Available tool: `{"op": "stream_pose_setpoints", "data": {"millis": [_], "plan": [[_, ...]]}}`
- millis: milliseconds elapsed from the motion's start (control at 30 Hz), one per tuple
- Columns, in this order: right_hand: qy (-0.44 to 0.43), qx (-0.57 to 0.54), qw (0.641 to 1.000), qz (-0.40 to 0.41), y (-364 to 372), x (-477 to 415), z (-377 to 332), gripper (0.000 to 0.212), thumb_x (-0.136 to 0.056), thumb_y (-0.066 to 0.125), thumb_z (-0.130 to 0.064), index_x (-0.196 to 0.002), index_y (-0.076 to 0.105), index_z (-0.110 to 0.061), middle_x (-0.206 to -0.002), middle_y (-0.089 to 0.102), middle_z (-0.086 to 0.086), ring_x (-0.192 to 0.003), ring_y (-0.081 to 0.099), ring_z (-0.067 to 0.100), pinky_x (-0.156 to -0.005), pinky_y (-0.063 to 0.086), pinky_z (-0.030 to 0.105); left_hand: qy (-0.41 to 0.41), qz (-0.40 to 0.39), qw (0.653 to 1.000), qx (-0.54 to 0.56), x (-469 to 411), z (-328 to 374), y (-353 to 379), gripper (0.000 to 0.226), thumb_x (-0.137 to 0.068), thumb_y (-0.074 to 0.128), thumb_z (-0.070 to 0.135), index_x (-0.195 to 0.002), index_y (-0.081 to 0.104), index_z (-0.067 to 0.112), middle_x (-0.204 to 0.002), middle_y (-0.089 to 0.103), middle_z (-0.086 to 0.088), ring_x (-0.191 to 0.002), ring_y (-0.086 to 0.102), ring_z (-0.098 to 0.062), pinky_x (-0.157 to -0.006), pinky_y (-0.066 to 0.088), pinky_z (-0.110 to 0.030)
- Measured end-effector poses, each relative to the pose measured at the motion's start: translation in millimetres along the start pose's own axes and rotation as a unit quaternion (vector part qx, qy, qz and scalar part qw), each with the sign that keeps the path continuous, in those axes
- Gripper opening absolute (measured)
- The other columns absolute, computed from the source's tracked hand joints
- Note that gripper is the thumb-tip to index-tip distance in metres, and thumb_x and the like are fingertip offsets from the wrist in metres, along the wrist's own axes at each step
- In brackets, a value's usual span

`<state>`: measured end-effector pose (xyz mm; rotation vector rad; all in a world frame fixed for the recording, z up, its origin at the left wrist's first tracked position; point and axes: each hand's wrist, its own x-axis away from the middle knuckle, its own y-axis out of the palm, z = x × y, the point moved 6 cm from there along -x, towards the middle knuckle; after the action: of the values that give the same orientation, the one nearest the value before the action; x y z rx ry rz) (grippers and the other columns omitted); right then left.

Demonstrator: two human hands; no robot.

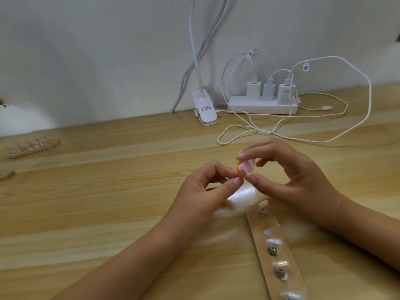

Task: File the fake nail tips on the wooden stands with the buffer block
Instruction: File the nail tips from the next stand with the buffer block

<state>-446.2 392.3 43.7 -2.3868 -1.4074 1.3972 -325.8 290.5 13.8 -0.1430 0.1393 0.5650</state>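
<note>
Orange-backed and small, the buffer block (pixel 244 168) is what we are risking. Pinched so lightly just beyond the far end of the wooden stand (pixel 259 239), it could twist or slip, and any piece being filed could flick onto the bench (pixel 108 202). Our right hand (pixel 287 176) is pinching the block between thumb and forefinger. Our left hand (pixel 207 191) is curling its fingertips against the block's lower edge. Whether it is gripping a nail tip, we cannot tell. Other nail tips (pixel 274 242) are sitting on the stand.
</note>
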Motion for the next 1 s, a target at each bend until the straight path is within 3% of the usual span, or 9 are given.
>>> {"op": "stream_pose_setpoints", "data": {"millis": [67, 133, 233, 300, 400, 633, 833, 1000], "plan": [[0.022, 0.001, 1.0, -0.004, 0, 0, 5, 0.023, -0.088, 0.068, -0.028, -0.108, 0.067, -0.017, -0.105, 0.067, -0.006, -0.102, 0.063, 0.021, -0.082, 0.049, 0.027, 0.004, -0.006, 1.0, 0.005, 0, 1, 1, 0.002, -0.079, 0.07, 0.029, -0.078, 0.069, 0.029, -0.086, 0.068, 0.01, -0.085, 0.06, -0.003, -0.078, 0.044, -0.019], [0.102, -0.026, 0.994, 0.007, -4, -1, 17, 0.021, -0.088, 0.071, -0.035, -0.103, 0.069, -0.021, -0.101, 0.069, -0.007, -0.099, 0.065, 0.018, -0.084, 0.052, 0.027, 0.016, -0.021, 0.999, 0.028, 2, 5, 3, 0.004, -0.079, 0.074, 0.025, -0.079, 0.071, 0.027, -0.091, 0.069, 0.007, -0.089, 0.063, -0.003, -0.079, 0.047, -0.016], [0.198, -0.136, 0.97, 0.047, -11, -1, 30, 0.024, -0.077, 0.072, -0.035, -0.096, 0.071, -0.02, -0.097, 0.073, -0.001, -0.092, 0.069, 0.011, -0.081, 0.053, 0.019, 0.076, -0.043, 0.996, -0.016, 9, 14, 7, 0.007, -0.077, 0.075, 0.03, -0.083, 0.072, 0.028, -0.091, 0.067, 0.01, -0.091, 0.06, -0.011, -0.082, 0.046, -0.027], [0.212, -0.168, 0.96, 0.074, -14, -2, 33, 0.025, -0.075, 0.071, -0.034, -0.096, 0.07, -0.018, -0.098, 0.075, 0.002, -0.091, 0.069, 0.009, -0.08, 0.052, 0.016, 0.098, -0.05, 0.991, -0.076, 16, 17, 9, 0.008, -0.077, 0.074, 0.036, -0.085, 0.072, 0.036, -0.09, 0.068, 0.015, -0.089, 0.058, -0.011, -0.082, 0.046, -0.028], [0.237, -0.214, 0.943, 0.098, -17, -1, 38, 0.029, -0.076, 0.069, -0.036, -0.097, 0.07, -0.016, -0.099, 0.073, 0.013, -0.089, 0.07, 0.016, -0.076, 0.055, 0.02, 0.099, -0.065, 0.984, -0.131, 25, 19, 17, 0.01, -0.078, 0.073, 0.042, -0.087, 0.068, 0.041, -0.09, 0.069, 0.019, -0.086, 0.057, -0.008, -0.078, 0.045, -0.018], [0.285, -0.269, 0.912, 0.121, -18, 0, 48, 0.028, -0.078, 0.066, -0.032, -0.101, 0.068, -0.015, -0.087, 0.072, 0.003, -0.079, 0.073, 0.019, -0.067, 0.056, 0.019, 0.111, -0.1, 0.96, -0.237, 28, 15, 33, 0.01, -0.08, 0.078, 0.034, -0.086, 0.07, 0.033, -0.086, 0.062, 0.005, -0.089, 0.053, -0.013, -0.073, 0.035, -0.013], [0.279, -0.271, 0.915, 0.11, -17, 0, 47, 0.028, -0.079, 0.066, -0.03, -0.104, 0.066, -0.016, -0.088, 0.074, 0.005, -0.081, 0.074, 0.021, -0.064, 0.056, 0.021, 0.135, -0.085, 0.937, -0.311, 26, 15, 28, 0.01, -0.078, 0.079, 0.036, -0.08, 0.071, 0.03, -0.075, 0.055, 0.012, -0.083, 0.052, -0.006, -0.068, 0.033, -0.01], [0.269, -0.284, 0.911, 0.129, -22, -2, 45, 0.033, -0.074, 0.067, -0.027, -0.107, 0.063, -0.02, -0.089, 0.074, 0.002, -0.083, 0.074, 0.021, -0.064, 0.056, 0.021, 0.207, -0.171, 0.903, -0.335, 32, 25, 33, 0.006, -0.08, 0.079, 0.027, -0.08, 0.076, 0.022, -0.067, 0.049, 0.014, -0.069, 0.044, -0.001, -0.064, 0.038, -0.017]]}}
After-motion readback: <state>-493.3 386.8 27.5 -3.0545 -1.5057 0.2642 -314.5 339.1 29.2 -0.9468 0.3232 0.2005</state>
